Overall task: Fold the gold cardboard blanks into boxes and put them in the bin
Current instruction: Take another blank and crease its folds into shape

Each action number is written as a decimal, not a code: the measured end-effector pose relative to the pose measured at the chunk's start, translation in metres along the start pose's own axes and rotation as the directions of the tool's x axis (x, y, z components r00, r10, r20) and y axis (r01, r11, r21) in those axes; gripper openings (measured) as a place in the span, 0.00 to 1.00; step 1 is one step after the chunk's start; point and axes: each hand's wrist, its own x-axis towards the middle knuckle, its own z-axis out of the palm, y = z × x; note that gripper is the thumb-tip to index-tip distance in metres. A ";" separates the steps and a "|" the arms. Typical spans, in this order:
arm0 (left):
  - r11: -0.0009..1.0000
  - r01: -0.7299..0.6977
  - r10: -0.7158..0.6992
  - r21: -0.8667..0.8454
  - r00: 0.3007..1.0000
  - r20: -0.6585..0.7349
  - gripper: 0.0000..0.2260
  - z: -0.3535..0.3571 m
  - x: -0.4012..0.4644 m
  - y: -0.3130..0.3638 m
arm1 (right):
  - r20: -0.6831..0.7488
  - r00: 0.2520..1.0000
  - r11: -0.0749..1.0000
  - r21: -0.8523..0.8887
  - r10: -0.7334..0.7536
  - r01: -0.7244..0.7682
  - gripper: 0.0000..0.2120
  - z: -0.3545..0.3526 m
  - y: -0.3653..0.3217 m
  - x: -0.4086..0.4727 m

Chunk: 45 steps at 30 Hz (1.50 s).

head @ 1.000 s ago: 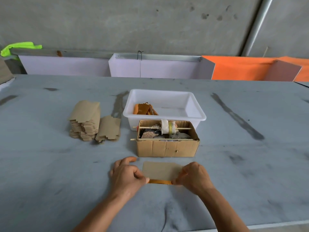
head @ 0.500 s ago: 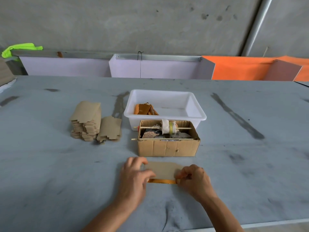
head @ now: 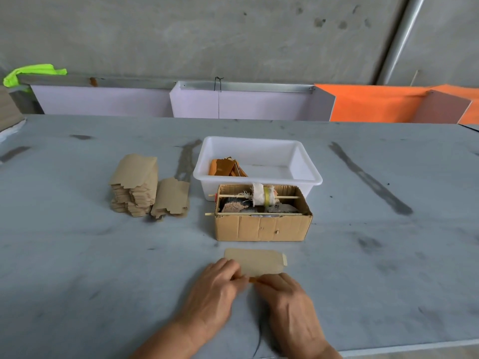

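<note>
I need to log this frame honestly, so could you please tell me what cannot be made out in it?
All in the head view:
- Near edge of the blank: covered by the left hand and right hand, so the fold's state is hidden.
- Both hands' fingers: motion-blurred, grip unclear.
- Gold pieces in the white bin: behind its front wall, count and shape unclear.
- Contents of the cardboard box: shadowed, unidentifiable.

Your left hand (head: 215,294) and right hand (head: 287,304) are pinching the near edge of a flat blank (head: 255,261) lying on the table (head: 77,255); beyond your fingertips are sitting a cardboard box (head: 261,226) and white bin (head: 305,164).
</note>
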 end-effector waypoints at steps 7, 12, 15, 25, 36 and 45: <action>0.981 0.121 -0.110 -0.155 0.991 0.076 0.16 0.000 -0.012 -0.013 | -0.010 0.934 0.909 0.234 0.356 -0.344 0.16 -0.010 0.017 0.010; 0.975 0.110 -0.089 -0.194 0.990 0.112 0.11 -0.004 -0.014 -0.009 | 0.152 0.888 0.897 0.015 0.435 -0.442 0.15 -0.006 0.032 0.043; 0.945 0.232 -0.222 -0.231 0.973 0.068 0.07 -0.003 0.004 -0.015 | 0.322 0.841 0.897 -0.076 0.435 -0.435 0.17 -0.002 0.036 0.055; 0.938 0.344 -0.326 -0.043 0.917 0.228 0.17 0.015 0.050 -0.033 | 0.520 0.795 0.889 0.136 0.312 -0.437 0.15 -0.012 0.054 0.067; 0.907 0.383 -0.340 -0.173 0.910 0.236 0.10 0.017 0.049 -0.039 | 0.387 0.901 0.897 0.299 0.198 -0.326 0.06 -0.009 0.049 0.065; 0.870 0.450 -0.398 -0.201 0.882 0.251 0.06 0.017 0.051 -0.043 | 0.374 0.915 0.939 0.234 0.151 -0.250 0.08 -0.001 0.048 0.069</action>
